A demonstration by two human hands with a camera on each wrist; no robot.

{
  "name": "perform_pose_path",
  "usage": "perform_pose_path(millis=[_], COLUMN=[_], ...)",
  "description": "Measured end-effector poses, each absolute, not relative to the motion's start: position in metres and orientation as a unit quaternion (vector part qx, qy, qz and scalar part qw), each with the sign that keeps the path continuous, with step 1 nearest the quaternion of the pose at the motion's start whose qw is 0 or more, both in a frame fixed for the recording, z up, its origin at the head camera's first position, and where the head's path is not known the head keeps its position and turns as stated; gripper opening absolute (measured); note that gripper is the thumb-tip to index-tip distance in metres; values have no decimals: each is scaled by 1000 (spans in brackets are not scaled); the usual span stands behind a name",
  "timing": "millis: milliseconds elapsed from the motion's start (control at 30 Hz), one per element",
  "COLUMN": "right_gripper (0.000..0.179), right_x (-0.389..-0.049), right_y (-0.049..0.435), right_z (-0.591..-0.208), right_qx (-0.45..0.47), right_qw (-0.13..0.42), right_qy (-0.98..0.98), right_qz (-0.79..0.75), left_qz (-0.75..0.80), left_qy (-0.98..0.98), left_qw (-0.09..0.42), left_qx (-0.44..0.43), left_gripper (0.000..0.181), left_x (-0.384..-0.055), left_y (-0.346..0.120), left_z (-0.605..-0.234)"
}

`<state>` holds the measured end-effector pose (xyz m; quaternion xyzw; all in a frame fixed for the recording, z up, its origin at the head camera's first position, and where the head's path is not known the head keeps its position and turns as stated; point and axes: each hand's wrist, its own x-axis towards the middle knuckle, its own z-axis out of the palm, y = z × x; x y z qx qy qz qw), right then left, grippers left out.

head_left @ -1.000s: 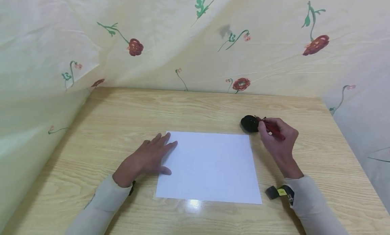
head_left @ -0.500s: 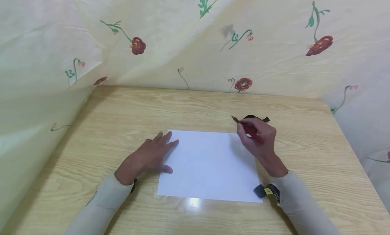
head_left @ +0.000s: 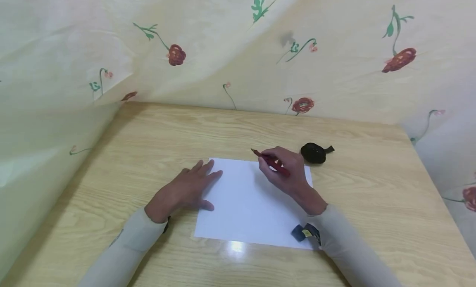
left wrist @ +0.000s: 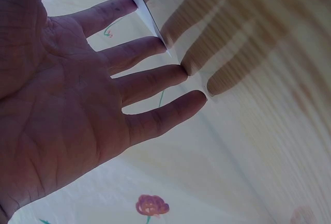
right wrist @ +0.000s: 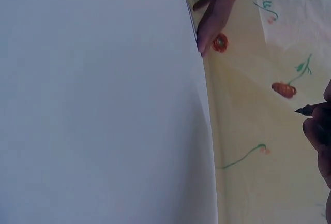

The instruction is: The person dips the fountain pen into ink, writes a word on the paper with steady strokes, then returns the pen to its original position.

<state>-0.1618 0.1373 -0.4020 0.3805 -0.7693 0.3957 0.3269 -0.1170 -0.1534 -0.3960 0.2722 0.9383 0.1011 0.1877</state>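
Note:
A white sheet of paper (head_left: 238, 212) lies on the wooden table. My left hand (head_left: 187, 188) rests at the sheet's left edge, fingers spread; in the left wrist view its fingers (left wrist: 160, 120) are straight, with the tips at the paper's edge and the tabletop. Above the upper part of the sheet, my right hand (head_left: 288, 169) pinches a red pen (head_left: 273, 164) between thumb and fingers. The pen's dark pointed tip faces up and left, past the sheet's far edge. In the right wrist view, only the pen tip (right wrist: 302, 110) and some fingertips show.
A black rounded object with a short tab (head_left: 313, 153) lies by the sheet's upper right corner; its kind is unclear. A pale cloth with printed flowers (head_left: 208, 51) hangs behind and beside the table (head_left: 178, 126).
My right hand has moved left with the pen, from beside the black object to over the sheet, uncovering that object. My left hand has stayed on the paper. The view has shifted slightly.

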Motion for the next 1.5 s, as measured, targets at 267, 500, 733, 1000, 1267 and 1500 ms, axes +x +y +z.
perform_pose_path(millis=[267, 500, 733, 1000, 1267, 1500], right_gripper=[16, 10, 8, 10, 9, 8], right_x=[-155, -153, -155, -158, -157, -157], right_y=[113, 98, 95, 96, 95, 95], right_z=[-402, -409, -420, -424, -425, -424], right_qx=[397, 370, 330, 327, 327, 318], right_qw=[258, 139, 72, 62, 54, 43], right_qy=[-785, -822, -845, -845, -847, -851], right_qz=[399, 410, 415, 417, 416, 416], left_qz=[88, 84, 89, 89, 88, 90], left_qy=[940, 941, 940, 940, 939, 937], left_qw=[197, 197, 197, 203, 205, 203], left_qx=[264, 263, 263, 261, 263, 269], left_gripper=[98, 97, 97, 98, 98, 97], left_x=[-118, -118, -117, -118, -118, -117], left_y=[-150, -151, -152, -153, -155, -155], left_z=[-395, -396, -395, -396, -395, -394])
